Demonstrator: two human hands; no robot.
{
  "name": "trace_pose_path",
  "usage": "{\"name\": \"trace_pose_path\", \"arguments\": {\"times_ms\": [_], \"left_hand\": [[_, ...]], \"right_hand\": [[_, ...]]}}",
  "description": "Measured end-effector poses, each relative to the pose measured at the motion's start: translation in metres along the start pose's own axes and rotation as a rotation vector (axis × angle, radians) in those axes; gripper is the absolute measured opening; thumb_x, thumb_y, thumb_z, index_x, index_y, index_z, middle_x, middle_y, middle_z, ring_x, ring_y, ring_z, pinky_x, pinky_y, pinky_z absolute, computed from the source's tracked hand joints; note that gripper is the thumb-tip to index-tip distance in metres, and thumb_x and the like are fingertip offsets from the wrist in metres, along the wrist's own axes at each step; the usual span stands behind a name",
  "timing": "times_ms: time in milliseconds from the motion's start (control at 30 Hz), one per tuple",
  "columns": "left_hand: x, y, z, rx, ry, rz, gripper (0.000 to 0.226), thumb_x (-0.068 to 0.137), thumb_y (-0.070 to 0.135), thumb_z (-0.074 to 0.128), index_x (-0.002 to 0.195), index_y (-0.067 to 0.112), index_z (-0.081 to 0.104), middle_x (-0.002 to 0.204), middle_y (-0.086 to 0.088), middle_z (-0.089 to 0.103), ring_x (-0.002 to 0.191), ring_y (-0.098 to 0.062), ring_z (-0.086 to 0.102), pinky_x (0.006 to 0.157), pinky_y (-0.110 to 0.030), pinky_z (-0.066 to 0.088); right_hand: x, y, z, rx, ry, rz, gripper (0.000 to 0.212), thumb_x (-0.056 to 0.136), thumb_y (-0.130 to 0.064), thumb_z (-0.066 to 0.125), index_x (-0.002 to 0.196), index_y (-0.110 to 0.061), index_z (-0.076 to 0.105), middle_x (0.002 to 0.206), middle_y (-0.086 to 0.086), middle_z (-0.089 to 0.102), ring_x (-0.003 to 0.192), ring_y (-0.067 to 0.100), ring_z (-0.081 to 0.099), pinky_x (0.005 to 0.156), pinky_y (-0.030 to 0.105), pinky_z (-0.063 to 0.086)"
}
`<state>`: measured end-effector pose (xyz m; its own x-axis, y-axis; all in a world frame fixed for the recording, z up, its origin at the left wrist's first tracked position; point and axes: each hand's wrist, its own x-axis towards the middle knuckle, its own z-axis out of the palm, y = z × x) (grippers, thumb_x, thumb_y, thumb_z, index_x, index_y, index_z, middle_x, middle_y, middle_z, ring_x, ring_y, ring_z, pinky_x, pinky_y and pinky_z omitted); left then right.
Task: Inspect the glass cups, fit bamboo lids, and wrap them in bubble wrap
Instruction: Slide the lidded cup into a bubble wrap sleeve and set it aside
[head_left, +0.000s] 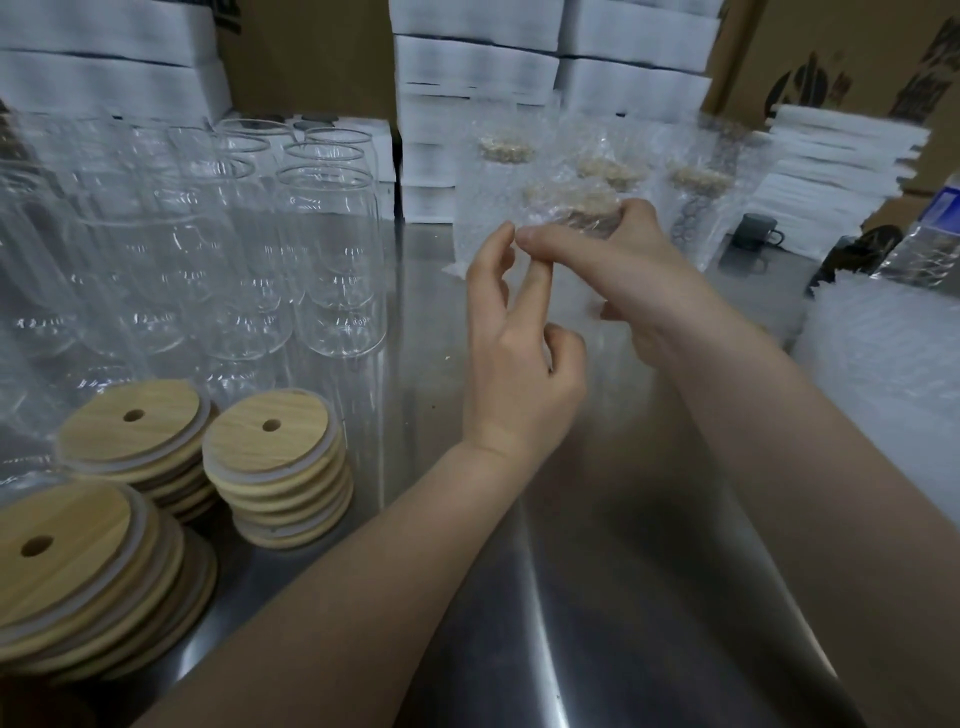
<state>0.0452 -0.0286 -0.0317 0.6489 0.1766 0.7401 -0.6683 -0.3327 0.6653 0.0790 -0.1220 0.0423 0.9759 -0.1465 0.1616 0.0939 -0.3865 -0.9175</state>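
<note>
three stacks of bamboo lids (272, 467) sit at the near left corner of the steel counter (597, 597), each round lid showing a small hole, pale rings between them. behind the stacks, along the left edge toward the back, stands a crowd of bare glass cups (332, 260), upright and close together. white foam boxes (472, 67) are piled against the back edge, with brown cartons behind them.

toward the middle of the counter the left hand (519, 364) is raised off the surface, fingers loosely curled and half spread, its thumb and forefinger tip up against the right forefinger; whether it pinches any wrap cannot be told. just right of it the right hand (618, 270) grips the wrapped cup (571, 208), a lidded glass in bubble wrap, held up in the air and tilted, fingers closed around it. behind it, near the back edge, more wrapped cups (696, 208) stand upright.

further right sit a dark mug (758, 234), a stack of white foam sheets (841, 161), and at the right edge a pile of bubble wrap (893, 374).
</note>
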Motion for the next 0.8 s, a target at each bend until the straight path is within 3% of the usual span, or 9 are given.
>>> {"name": "trace_pose_path", "arguments": {"times_ms": [67, 133, 200, 267, 333, 400, 433, 567, 800], "left_hand": [[0.001, -0.005, -0.001, -0.046, 0.007, -0.011, 0.045, 0.074, -0.013, 0.047, 0.118, -0.012, 0.056, 0.138, -0.028, 0.035, 0.127, -0.023, 0.041, 0.112, -0.02, 0.03], [0.002, -0.007, -0.001, -0.105, 0.002, -0.039, 0.035, 0.073, -0.009, 0.046, 0.108, -0.007, 0.052, 0.135, -0.024, 0.034, 0.128, -0.025, 0.041, 0.113, -0.036, 0.036], [0.003, -0.006, -0.002, -0.152, -0.001, -0.057, 0.034, 0.074, -0.006, 0.046, 0.108, -0.003, 0.047, 0.134, -0.021, 0.033, 0.128, -0.026, 0.04, 0.111, -0.047, 0.038], [0.006, -0.008, -0.003, -0.164, 0.007, -0.09, 0.038, 0.074, -0.005, 0.046, 0.112, -0.002, 0.045, 0.134, -0.02, 0.033, 0.129, -0.028, 0.039, 0.11, -0.05, 0.038], [0.009, -0.01, -0.003, -0.139, 0.019, -0.135, 0.042, 0.073, -0.006, 0.046, 0.115, -0.002, 0.045, 0.135, -0.021, 0.034, 0.129, -0.031, 0.038, 0.111, -0.037, 0.036], [0.01, -0.011, -0.004, -0.054, 0.043, -0.161, 0.044, 0.072, -0.009, 0.049, 0.116, -0.004, 0.046, 0.135, -0.023, 0.035, 0.127, -0.032, 0.039, 0.103, -0.01, 0.028], [0.011, -0.013, -0.004, -0.007, 0.052, -0.179, 0.046, 0.072, -0.01, 0.05, 0.117, -0.003, 0.046, 0.134, -0.022, 0.036, 0.126, -0.033, 0.04, 0.099, -0.006, 0.027], [0.012, -0.021, -0.006, 0.116, 0.026, -0.359, 0.045, 0.074, -0.007, 0.052, 0.118, 0.003, 0.047, 0.132, -0.012, 0.036, 0.116, -0.033, 0.046, 0.098, -0.038, 0.04], [0.011, -0.024, -0.005, 0.17, -0.072, -0.405, 0.043, 0.079, -0.004, 0.05, 0.12, 0.009, 0.05, 0.128, -0.008, 0.041, 0.106, -0.033, 0.051, 0.095, -0.041, 0.04]], "right_hand": [[0.005, -0.004, 0.002, -0.011, 0.005, 0.003, 0.075, 0.071, -0.048, 0.081, 0.116, -0.02, 0.029, 0.095, -0.017, 0.044, 0.083, -0.007, 0.044, 0.059, 0.019, 0.036], [0.009, -0.008, 0.004, -0.03, 0.014, -0.008, 0.075, 0.071, -0.046, 0.082, 0.115, -0.02, 0.028, 0.095, -0.014, 0.044, 0.084, -0.003, 0.046, 0.059, 0.021, 0.037], [0.014, -0.01, 0.008, -0.056, 0.026, -0.044, 0.073, 0.068, -0.043, 0.084, 0.113, -0.019, 0.032, 0.098, -0.01, 0.047, 0.088, 0.0, 0.05, 0.059, 0.023, 0.039], [0.019, -0.011, 0.012, -0.096, 0.057, -0.087, 0.068, 0.066, -0.043, 0.084, 0.11, -0.019, 0.039, 0.1, -0.008, 0.05, 0.089, 0.003, 0.053, 0.059, 0.025, 0.04], [0.024, -0.011, 0.018, -0.108, 0.073, -0.114, 0.066, 0.065, -0.043, 0.083, 0.111, -0.018, 0.042, 0.1, -0.007, 0.051, 0.088, 0.006, 0.054, 0.06, 0.027, 0.041], [0.029, -0.013, 0.024, -0.11, 0.073, -0.135, 0.067, 0.065, -0.043, 0.083, 0.11, -0.016, 0.043, 0.096, -0.006, 0.05, 0.084, 0.007, 0.053, 0.06, 0.026, 0.041], [0.033, -0.015, 0.027, -0.119, 0.079, -0.146, 0.065, 0.065, -0.042, 0.083, 0.108, -0.016, 0.042, 0.093, -0.006, 0.048, 0.08, 0.006, 0.051, 0.059, 0.025, 0.04], [0.053, -0.023, 0.04, -0.139, 0.118, -0.19, 0.064, 0.069, -0.039, 0.082, 0.108, -0.016, 0.035, 0.087, -0.008, 0.043, 0.073, 0.002, 0.045, 0.055, 0.022, 0.039], [0.082, -0.018, 0.054, -0.201, 0.146, -0.18, 0.063, 0.073, -0.034, 0.08, 0.108, -0.014, 0.03, 0.084, -0.008, 0.04, 0.07, 0.002, 0.042, 0.052, 0.022, 0.037]]}}
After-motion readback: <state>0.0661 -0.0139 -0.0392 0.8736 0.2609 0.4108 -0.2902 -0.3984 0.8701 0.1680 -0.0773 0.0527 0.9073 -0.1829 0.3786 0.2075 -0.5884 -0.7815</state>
